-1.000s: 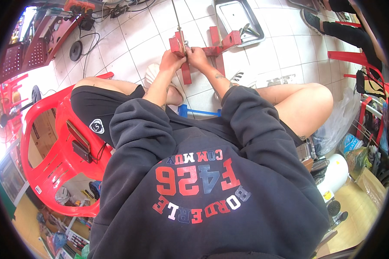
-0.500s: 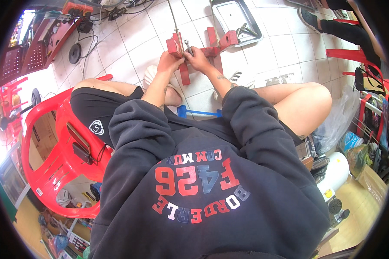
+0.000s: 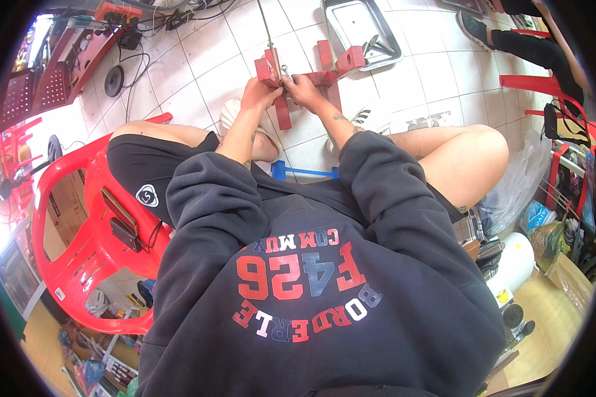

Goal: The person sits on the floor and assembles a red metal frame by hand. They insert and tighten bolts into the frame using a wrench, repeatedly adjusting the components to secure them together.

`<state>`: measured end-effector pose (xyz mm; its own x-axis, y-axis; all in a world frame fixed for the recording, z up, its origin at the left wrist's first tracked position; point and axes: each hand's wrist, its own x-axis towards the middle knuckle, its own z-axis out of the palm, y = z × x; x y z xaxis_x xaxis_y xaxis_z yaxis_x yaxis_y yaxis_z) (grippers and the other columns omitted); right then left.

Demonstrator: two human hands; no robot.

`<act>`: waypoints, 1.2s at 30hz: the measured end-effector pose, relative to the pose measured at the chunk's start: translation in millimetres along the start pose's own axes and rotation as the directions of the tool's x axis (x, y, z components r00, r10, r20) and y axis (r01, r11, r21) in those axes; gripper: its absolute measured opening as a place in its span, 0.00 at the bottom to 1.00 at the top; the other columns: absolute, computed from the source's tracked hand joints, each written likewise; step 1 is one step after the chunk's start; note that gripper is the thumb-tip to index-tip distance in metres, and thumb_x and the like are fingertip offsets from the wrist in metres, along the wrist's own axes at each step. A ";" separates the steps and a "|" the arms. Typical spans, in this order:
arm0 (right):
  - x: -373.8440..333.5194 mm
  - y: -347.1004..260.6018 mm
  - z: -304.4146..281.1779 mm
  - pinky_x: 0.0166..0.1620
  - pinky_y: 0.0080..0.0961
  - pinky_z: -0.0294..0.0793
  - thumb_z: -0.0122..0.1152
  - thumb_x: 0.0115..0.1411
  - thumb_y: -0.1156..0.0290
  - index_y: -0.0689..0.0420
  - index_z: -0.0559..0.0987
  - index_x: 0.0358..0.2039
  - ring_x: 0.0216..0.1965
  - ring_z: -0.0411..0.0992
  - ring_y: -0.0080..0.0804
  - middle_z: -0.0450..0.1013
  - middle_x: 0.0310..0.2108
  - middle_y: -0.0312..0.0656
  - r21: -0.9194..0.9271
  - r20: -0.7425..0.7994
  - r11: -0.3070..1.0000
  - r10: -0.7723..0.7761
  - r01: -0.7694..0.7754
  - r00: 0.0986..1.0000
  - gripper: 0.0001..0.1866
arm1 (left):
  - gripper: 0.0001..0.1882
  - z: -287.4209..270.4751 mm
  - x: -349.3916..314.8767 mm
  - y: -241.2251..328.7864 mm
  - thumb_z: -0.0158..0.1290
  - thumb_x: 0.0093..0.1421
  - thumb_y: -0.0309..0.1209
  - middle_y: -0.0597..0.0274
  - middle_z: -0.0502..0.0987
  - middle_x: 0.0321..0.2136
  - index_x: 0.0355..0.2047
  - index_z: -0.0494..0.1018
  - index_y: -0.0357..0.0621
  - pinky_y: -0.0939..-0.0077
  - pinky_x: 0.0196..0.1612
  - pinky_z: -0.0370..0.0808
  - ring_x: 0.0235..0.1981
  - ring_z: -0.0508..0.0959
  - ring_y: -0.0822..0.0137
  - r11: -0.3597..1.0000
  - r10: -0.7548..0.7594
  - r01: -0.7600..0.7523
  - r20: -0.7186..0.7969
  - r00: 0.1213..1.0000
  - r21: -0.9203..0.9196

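On the tiled floor in front of me stands a red metal stand (image 3: 322,79) with block-like uprights. A long thin rod (image 3: 266,25) rises past its left upright. My left hand (image 3: 259,95) is closed against the near side of that upright, and what its fingers grip is hidden. Close beside it, my right hand (image 3: 304,92) is closed on a small metal wrench (image 3: 284,69), whose ring end points away from me. The fingertips of both hands nearly meet at the upright's base.
A metal tray (image 3: 362,30) holding several metal parts lies beyond the stand. At left are a red plastic chair (image 3: 66,291) and a dark red pegboard panel (image 3: 59,83). Another person's leg (image 3: 530,47) reaches in at far right. A blue bar (image 3: 304,172) lies below my hands.
The wrench has turned slightly, its ring end shifting a little to the left with my right hand. My left hand stays nearly where it was.
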<state>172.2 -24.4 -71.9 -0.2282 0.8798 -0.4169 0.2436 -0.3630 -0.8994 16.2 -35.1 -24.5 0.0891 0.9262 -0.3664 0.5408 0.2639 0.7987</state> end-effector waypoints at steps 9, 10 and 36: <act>-13.0 -10.1 -23.3 0.18 0.17 0.58 0.56 0.63 0.56 0.61 0.76 0.37 0.15 0.59 0.15 0.68 0.21 0.33 0.219 0.151 0.969 0.084 -0.116 0.985 0.18 | 0.07 -0.2 0.5 1.1 0.61 0.50 0.28 0.58 0.78 0.18 0.29 0.79 0.40 0.72 0.25 0.73 0.19 0.78 0.68 0.997 -0.071 0.071 0.021 0.997 0.011; -9.1 -11.2 -21.9 0.18 0.17 0.58 0.57 0.63 0.55 0.61 0.75 0.37 0.15 0.59 0.16 0.67 0.21 0.33 0.285 0.128 0.943 0.140 -0.172 0.982 0.19 | 0.07 -0.1 0.7 1.4 0.60 0.50 0.29 0.58 0.78 0.18 0.29 0.79 0.40 0.72 0.25 0.73 0.19 0.78 0.68 0.997 -0.072 0.072 0.021 0.997 0.011; -4.6 -13.6 -17.0 0.20 0.14 0.54 0.59 0.62 0.63 0.58 0.75 0.44 0.19 0.59 0.14 0.74 0.29 0.33 0.464 0.202 0.871 0.072 -0.161 0.977 0.14 | 0.08 -1.1 1.2 -1.1 0.60 0.51 0.29 0.59 0.78 0.18 0.30 0.78 0.39 0.72 0.25 0.74 0.19 0.78 0.68 0.999 -0.023 0.022 0.024 0.999 0.035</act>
<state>185.9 -18.3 -55.5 -0.3960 0.7708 -0.4990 -0.1889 -0.6002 -0.7773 14.8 -33.9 -25.3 0.0969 0.9131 -0.3961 0.5714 0.2748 0.7733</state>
